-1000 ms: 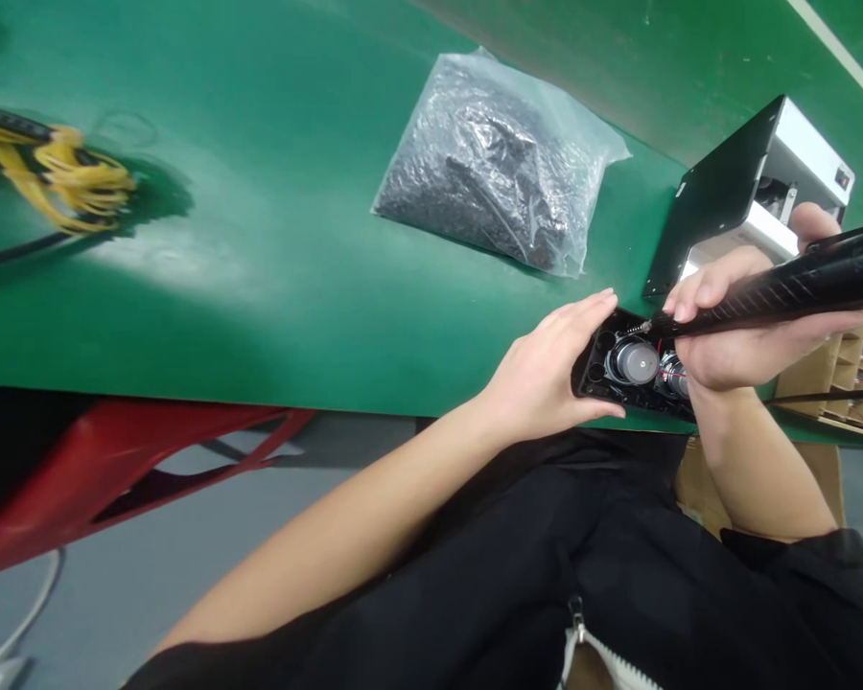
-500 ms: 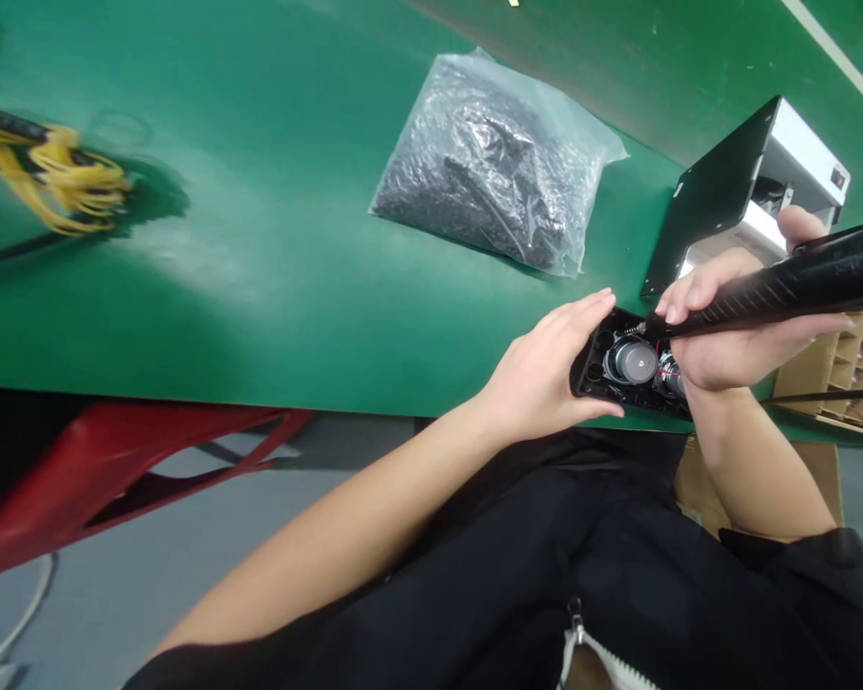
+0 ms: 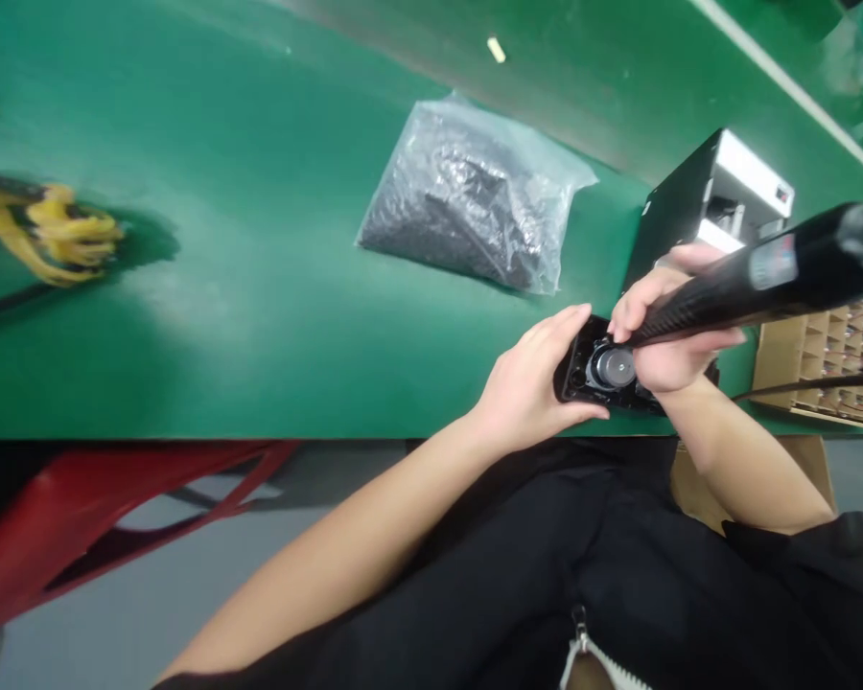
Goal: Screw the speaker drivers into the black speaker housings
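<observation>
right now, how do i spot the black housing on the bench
Follow the near edge of the green bench rightward to the left hand. It holds one end of a black housing. Unlike the plastic bag beyond, this shows a round silver part inside.

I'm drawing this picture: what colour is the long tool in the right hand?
The tool in the right hand is mostly black, seen in the head view.

My tool point(image 3: 734, 278) looks glossy black plastic, ribbed at the grip point(image 3: 672, 314). My case point(image 3: 581, 378): dark plastic, slight shine — round part point(image 3: 614, 367), smooth silvery metal. Plastic bag point(image 3: 467, 201) crinkled, shiny; bench point(image 3: 237, 326) smooth, semi-gloss; my jacket point(image 3: 510, 575) matt cloth — box point(image 3: 777, 369), cardboard.
</observation>
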Motion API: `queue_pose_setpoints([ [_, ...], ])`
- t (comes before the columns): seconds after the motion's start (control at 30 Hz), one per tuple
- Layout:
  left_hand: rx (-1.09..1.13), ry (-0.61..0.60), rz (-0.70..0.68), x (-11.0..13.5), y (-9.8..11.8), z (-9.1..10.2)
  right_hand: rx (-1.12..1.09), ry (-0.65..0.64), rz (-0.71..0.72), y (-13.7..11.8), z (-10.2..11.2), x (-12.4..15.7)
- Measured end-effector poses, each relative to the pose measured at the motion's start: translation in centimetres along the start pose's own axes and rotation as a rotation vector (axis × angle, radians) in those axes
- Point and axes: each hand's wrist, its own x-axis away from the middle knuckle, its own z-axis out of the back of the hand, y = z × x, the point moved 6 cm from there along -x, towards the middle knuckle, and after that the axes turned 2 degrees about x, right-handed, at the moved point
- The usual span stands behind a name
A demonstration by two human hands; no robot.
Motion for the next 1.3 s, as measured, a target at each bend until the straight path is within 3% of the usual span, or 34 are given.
queue_pose_setpoints([
  [0.1, -0.013, 0.014, 0.014, 0.3, -0.4, 0.1, -0.105, 0.028, 0.069, 0.0, -0.3, 0.6],
  [0.27, -0.076, 0.084, 0.017, 0.2, -2.2, 0.4, -0.200, -0.091, 0.208, 1.8, -0.9, 1.3],
  [0.47, -0.116, 0.097, 0.023, 0.1, -2.9, 0.6, -0.259, -0.151, 0.232, 4.7, -0.7, 2.1],
  [0.63, -0.130, 0.111, -0.004, 0.1, -3.1, 0.8, -0.246, -0.191, 0.285, 4.9, -0.9, 2.4],
  [0.77, -0.114, 0.096, -0.011, 0.2, -2.9, 0.8, -0.209, -0.192, 0.301, 2.9, -1.1, 2.0],
  [0.87, -0.108, 0.065, 0.042, 0.4, -2.7, 0.8, -0.181, -0.141, 0.260, -0.6, -0.3, 1.2],
  [1.0, -0.103, -0.004, 0.133, 0.6, -1.9, 0.9, -0.181, 0.064, 0.248, -6.7, 4.1, -0.3],
  [1.1, -0.091, -0.045, 0.148, 0.5, -1.1, 0.8, -0.095, 0.243, 0.363, -10.0, 8.4, -1.7],
  [1.2, -0.086, -0.061, 0.122, 0.2, -0.6, 0.4, 0.036, 0.282, 0.370, -10.1, 10.1, -3.3],
  [1.3, -0.099, -0.068, 0.087, 0.1, -0.5, -0.2, 0.088, 0.285, 0.369, -8.6, 9.9, -4.2],
])
